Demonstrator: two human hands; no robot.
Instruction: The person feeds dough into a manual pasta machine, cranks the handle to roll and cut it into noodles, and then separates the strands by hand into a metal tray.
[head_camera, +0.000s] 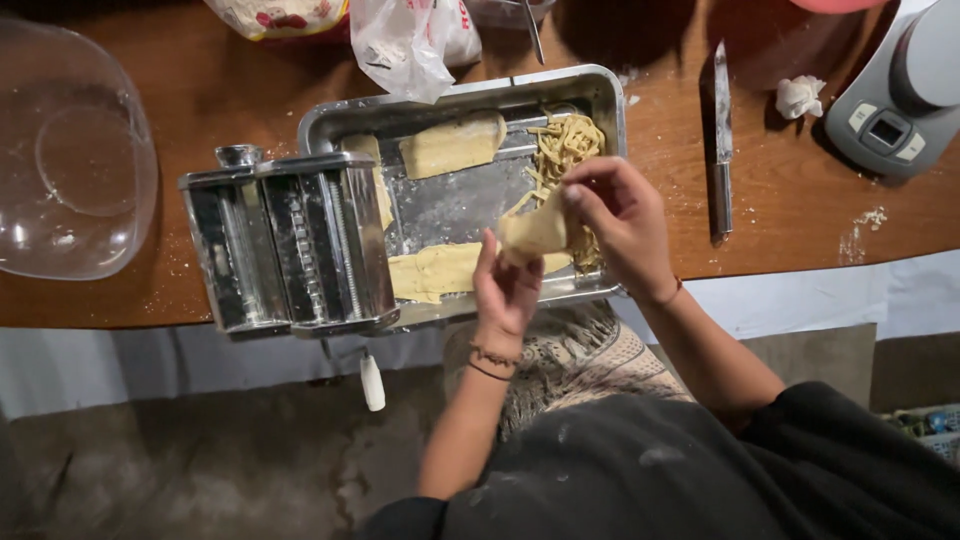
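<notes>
Head view, looking down at a wooden table (800, 200): I am watching both hands working a folded strip of pasta dough (532, 236) above the near edge of a metal tray (450, 100). The left hand (505, 290) is pinching the strip's lower end from six o'clock, fingers closing on it; the right hand (620, 225) is gripping the top from three o'clock, thumb and fingers clamping the dough.

By my reading, the work is partly done. A heap of cut noodles (565, 150) is already lying at the tray's one o'clock corner, while two flat dough sheets (455, 145) are waiting uncut, one at twelve o'clock and one along the near rim. A steel pasta machine (290, 240) is standing at nine o'clock, touching the tray, its white-handled crank (371, 380) hanging below the table edge.

A clear plastic bowl (70, 150) is sitting further out at nine o'clock; a knife (722, 140) is lying at two o'clock. Plastic bags (400, 40) and a grey appliance (900, 100) are being cut off by the frame, and I cannot make out the machine's rollers clearly.
</notes>
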